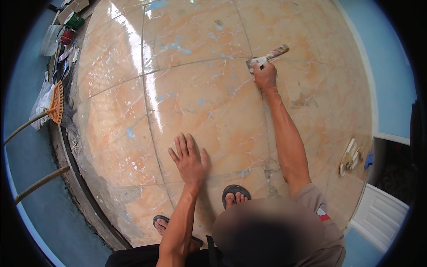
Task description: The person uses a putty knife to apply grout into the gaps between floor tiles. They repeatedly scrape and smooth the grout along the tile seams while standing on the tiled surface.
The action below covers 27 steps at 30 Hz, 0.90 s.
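Note:
My right hand [265,75] is stretched far forward and grips a putty scraper [267,57] with a paint-stained handle, its blade pressed on a grout line of the orange marble-pattern floor tiles [200,102]. My left hand [189,158] lies flat on a tile close to me, fingers spread, holding nothing. My feet in dark sandals [235,193] sit just behind it. Blue paint specks dot the tiles.
A broom with an orange head [55,104] leans at the left wall beside a dusty floor edge. Cans and clutter [66,31] sit at the far left. A pair of sandals [351,155] lies at the right near a white door [382,213].

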Available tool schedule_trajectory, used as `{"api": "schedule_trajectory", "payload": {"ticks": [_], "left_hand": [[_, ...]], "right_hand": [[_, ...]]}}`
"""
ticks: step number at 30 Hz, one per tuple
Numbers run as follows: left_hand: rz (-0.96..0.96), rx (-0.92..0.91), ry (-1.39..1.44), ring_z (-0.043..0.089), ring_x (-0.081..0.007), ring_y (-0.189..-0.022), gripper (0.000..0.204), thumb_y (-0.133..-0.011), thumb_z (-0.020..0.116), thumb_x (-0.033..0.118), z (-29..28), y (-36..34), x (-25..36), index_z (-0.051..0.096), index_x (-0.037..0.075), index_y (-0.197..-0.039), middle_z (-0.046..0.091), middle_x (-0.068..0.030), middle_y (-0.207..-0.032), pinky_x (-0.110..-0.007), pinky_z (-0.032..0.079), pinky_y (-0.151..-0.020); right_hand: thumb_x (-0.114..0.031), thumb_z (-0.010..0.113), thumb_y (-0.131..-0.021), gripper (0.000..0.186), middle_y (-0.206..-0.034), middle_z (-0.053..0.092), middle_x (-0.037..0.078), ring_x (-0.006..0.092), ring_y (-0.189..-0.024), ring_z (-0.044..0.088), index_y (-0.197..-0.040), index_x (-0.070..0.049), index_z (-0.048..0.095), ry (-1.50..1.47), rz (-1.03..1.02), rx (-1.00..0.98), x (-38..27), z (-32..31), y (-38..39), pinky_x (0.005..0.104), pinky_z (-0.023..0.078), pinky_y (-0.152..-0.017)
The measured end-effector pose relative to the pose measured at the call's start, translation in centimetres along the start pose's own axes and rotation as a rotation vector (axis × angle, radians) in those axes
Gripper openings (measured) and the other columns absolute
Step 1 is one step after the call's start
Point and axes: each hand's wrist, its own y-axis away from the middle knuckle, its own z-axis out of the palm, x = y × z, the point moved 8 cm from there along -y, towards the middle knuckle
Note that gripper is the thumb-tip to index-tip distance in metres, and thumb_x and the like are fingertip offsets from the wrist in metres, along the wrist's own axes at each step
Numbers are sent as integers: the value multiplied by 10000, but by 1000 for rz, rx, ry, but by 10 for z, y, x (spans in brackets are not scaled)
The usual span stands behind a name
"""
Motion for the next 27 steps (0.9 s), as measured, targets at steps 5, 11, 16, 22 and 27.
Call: {"api": "schedule_trajectory", "payload": {"ticks": [5,11,16,22,27], "left_hand": [[12,3,0,278,-372,-1616,778,-939,670,298,2,-1,2,406,30,-1621,363,-214,-1704,-644,103,-1300],[17,12,8,270,-364,-1620,783,-937,671,298,3,-3,5,403,28,-1622,353,-206,-1711,-641,100,-1302],[4,5,-5,274,-360,-1619,792,-934,673,297,-1,0,-2,397,31,-1626,360,-203,-1707,-639,100,-1304],[9,13,5,284,-363,-1615,784,-930,675,295,1,-1,2,410,31,-1619,372,-206,-1701,-641,103,-1303],[-1,11,15,285,-361,-1616,776,-927,675,292,2,2,2,420,36,-1614,373,-206,-1701,-645,104,-1301]], "right_hand": [[-223,718,-953,267,-776,750,192,288,-646,751,-935,43,730,63,-69,30,5,-2,3,415,586,-600],[-221,723,-958,266,-742,746,187,291,-597,740,-903,39,727,91,-128,-6,11,3,0,418,586,-602],[-240,735,-954,296,-729,739,181,281,-629,746,-918,54,735,25,-40,-39,-2,14,11,414,582,-616],[-242,743,-938,275,-794,756,207,304,-730,761,-936,33,741,48,41,-38,11,4,-6,439,567,-702],[-222,735,-957,252,-750,742,127,217,-668,722,-931,28,744,135,-67,-125,3,-8,-24,396,553,-641]]}}
